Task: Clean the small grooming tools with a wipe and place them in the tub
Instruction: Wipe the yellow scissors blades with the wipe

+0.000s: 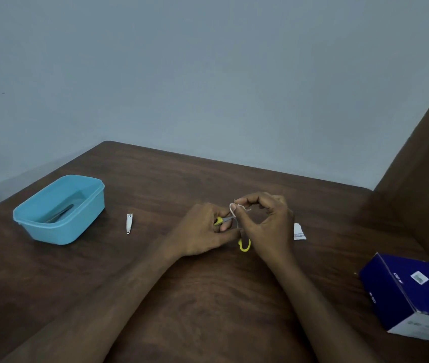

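Small scissors with yellow handles are held over the middle of the brown table. My left hand grips one yellow handle. My right hand pinches a small white wipe around the blade. A nail clipper lies on the table to the left of my hands. Further left stands the blue tub, with a slim metal tool lying inside it.
A torn white wipe sachet lies just right of my right hand. A dark blue box sits near the table's right front. A brown wooden panel rises at the right edge. A grey wall stands behind the table.
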Demonstrator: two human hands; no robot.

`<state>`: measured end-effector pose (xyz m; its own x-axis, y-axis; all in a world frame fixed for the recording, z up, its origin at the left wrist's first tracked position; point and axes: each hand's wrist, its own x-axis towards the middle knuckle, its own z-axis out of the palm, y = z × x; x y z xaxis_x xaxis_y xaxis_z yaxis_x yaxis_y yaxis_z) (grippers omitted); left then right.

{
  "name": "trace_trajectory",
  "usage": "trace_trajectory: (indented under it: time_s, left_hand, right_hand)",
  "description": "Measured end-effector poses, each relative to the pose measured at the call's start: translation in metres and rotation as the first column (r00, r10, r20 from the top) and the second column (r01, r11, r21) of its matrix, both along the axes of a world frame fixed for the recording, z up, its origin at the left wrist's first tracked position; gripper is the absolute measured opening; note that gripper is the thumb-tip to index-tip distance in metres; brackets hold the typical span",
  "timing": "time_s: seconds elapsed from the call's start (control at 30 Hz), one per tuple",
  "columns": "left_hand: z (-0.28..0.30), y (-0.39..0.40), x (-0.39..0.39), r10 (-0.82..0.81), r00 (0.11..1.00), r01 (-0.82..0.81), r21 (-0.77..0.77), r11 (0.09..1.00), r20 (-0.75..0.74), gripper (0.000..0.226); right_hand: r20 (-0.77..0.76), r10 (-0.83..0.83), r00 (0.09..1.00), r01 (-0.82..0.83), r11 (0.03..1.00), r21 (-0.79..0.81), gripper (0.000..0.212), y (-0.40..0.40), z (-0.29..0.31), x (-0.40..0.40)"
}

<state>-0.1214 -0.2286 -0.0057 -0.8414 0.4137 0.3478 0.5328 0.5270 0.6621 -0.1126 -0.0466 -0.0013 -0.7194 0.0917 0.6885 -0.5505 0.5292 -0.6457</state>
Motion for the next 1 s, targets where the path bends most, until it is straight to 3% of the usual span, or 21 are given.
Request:
trace_trajectory:
  time_s: [0.1, 0.2, 0.3, 0.5, 0.67, 0.83, 1.0]
  left_hand:
    - [0.004, 0.001, 0.000, -0.011, 1.000, 0.011, -0.022, 1.000, 0.000, 0.058]
    - [0.005, 0.001, 0.002, -0.049, 0.999, 0.049, -0.019, 0.999, 0.008, 0.061]
    - [0.004, -0.001, 0.002, -0.054, 0.998, 0.055, -0.017, 0.998, 0.015, 0.061]
    - [0.003, -0.003, 0.002, -0.026, 0.999, 0.025, 0.041, 0.999, 0.033, 0.063]
    - [0.002, -0.002, 0.003, -0.027, 0.999, 0.025, 0.048, 0.999, 0.046, 0.060]
    - [0.002, -0.002, 0.001, 0.020, 0.999, -0.021, 0.019, 1.000, 0.042, 0.061]
    - [0.000, -0.002, 0.000, 0.008, 0.999, -0.009, 0.013, 1.000, 0.048, 0.060]
  right_hand:
    - [0.079, 0.030, 0.996, -0.011, 0.975, -0.224, 0.012, -0.007, 0.000, -0.008]
    - [0.080, 0.049, 0.996, 0.001, 0.844, -0.536, 0.010, -0.002, 0.003, -0.013]
    - [0.179, 0.114, 0.977, 0.021, 0.788, -0.615, 0.009, 0.013, -0.003, -0.019]
    - [0.326, 0.258, 0.909, -0.036, 0.830, -0.556, 0.011, 0.016, -0.010, -0.018]
    - [0.276, 0.409, 0.870, -0.133, 0.733, -0.666, 0.015, 0.012, -0.001, -0.011]
    - [0.302, 0.428, 0.852, -0.281, 0.859, -0.427, 0.035, 0.006, -0.001, -0.002]
    - [0.279, 0.466, 0.839, -0.326, 0.843, -0.428, 0.035, 0.004, 0.001, 0.005]
